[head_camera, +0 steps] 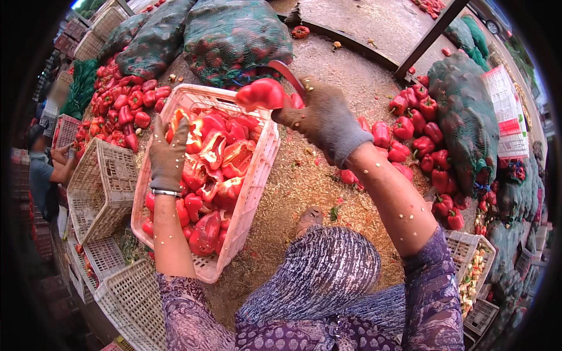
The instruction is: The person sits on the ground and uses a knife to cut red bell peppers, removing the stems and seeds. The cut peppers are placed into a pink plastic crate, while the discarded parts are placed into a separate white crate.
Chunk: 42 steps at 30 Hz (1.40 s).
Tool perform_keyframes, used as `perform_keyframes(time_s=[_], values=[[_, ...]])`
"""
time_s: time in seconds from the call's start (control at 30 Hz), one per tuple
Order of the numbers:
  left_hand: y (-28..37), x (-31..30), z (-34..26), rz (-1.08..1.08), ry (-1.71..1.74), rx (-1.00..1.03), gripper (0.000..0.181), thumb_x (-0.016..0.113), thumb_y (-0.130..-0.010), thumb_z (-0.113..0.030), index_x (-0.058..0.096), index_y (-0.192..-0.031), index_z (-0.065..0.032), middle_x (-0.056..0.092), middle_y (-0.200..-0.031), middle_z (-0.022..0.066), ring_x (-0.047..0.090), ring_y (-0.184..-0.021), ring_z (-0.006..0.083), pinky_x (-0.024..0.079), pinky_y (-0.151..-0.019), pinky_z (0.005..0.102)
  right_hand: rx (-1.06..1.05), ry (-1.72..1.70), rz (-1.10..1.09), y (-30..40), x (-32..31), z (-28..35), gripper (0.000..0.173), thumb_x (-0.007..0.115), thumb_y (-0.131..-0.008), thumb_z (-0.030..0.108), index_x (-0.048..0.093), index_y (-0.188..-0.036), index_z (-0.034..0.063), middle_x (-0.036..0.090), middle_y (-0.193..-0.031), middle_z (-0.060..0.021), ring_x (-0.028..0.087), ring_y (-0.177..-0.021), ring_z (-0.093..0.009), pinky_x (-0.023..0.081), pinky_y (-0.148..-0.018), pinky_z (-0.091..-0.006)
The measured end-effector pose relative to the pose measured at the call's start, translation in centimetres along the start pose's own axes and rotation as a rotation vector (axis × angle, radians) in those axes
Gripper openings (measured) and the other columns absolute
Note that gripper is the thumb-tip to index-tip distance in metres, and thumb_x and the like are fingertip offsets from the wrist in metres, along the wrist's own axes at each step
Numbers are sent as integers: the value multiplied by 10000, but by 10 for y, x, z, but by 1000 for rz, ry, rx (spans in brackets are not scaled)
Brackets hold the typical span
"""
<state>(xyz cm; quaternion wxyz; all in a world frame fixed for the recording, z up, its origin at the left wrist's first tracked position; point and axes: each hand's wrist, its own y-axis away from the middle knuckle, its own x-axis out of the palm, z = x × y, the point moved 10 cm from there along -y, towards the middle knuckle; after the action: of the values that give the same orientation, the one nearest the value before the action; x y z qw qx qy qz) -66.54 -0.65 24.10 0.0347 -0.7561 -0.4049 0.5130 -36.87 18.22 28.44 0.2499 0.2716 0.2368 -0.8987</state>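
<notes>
A pink plastic crate stands before me, filled with cut red bell pepper pieces. My left hand, in a soiled knit glove, is over the crate's left side, fingers spread around a pale-fleshed pepper piece; whether it grips the piece I cannot tell. In the same kind of glove, my right hand is raised beyond the crate's right rim, holding a red bell pepper. A curved red strip, perhaps a blade or tool, rises beside its thumb and fingers. Pale seeds stick to both forearms.
Whole red peppers lie heaped at the left, and more at the right. Green mesh sacks of peppers stand beyond the crate. Empty crates are at my left, where a person works. Seeds litter the ground; a metal post rises ahead.
</notes>
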Motion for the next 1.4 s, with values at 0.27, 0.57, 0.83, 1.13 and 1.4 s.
perform_keyframes(time_s=[0.27,0.57,0.83,1.13,1.4], values=[[62,98,-141,235,796,-186,399,684,-943,-131,572,-1286,38,653,-1182,105,608,-1075,155,520,-898,298,758,-175,-79,92,-71,-212,414,730,-845,366,698,-993,-19,680,-696,-111,662,-661,-186,524,-594,-347],[142,435,-255,851,400,168,434,662,-915,-313,623,-1234,-21,657,-1189,221,634,-1103,365,500,-943,420,1010,145,-239,334,-42,-388,352,514,-967,304,633,-989,-27,635,-715,-170,634,-588,-269,527,-518,-409],[220,522,-264,1448,-3,263,642,611,-922,-514,532,-1334,-28,651,-1185,254,609,-1148,401,490,-944,459,1281,-416,-430,319,22,-386,347,499,-955,282,647,-960,-32,664,-731,-182,659,-614,-262,522,-565,-406],[277,475,-217,1191,687,-312,869,810,-777,-520,439,-1340,28,628,-1173,152,605,-1084,242,498,-925,369,1161,-293,-369,292,40,-380,300,511,-970,269,653,-1009,8,640,-750,-259,651,-737,-431,507,-675,-474],[270,426,-232,1081,979,-498,785,763,-865,-437,395,-1422,-23,573,-1242,116,585,-1084,197,496,-937,318,773,-87,-323,256,-7,-331,254,519,-1011,232,663,-1009,22,612,-648,-84,603,-572,-144,483,-542,-336]])
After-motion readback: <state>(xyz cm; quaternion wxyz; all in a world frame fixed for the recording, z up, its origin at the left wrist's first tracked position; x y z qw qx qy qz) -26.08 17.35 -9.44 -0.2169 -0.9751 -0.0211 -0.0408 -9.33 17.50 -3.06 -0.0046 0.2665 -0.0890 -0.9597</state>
